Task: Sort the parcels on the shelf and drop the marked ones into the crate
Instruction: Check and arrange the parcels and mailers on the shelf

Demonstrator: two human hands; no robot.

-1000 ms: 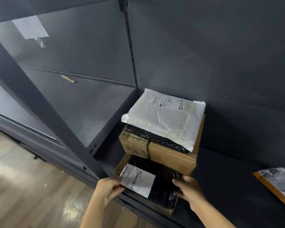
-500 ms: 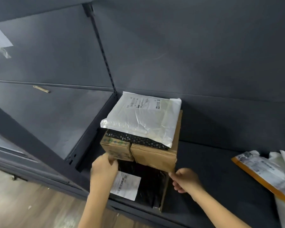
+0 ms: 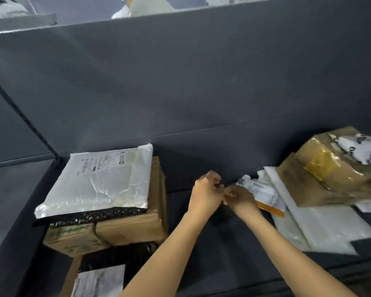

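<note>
Both hands meet mid-shelf [image 3: 223,243], left hand [image 3: 206,195] and right hand [image 3: 239,199] curled, knuckles touching; can't tell if either grips anything. The orange-edged parcel [image 3: 263,190] lies flat by the right hand, long axis slanting back-left to front-right.

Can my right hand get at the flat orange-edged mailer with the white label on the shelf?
Probably yes. The right hand is right beside the flat orange-edged mailer, nothing lies between them, and its near end is uncovered on the dark grey shelf.
</note>
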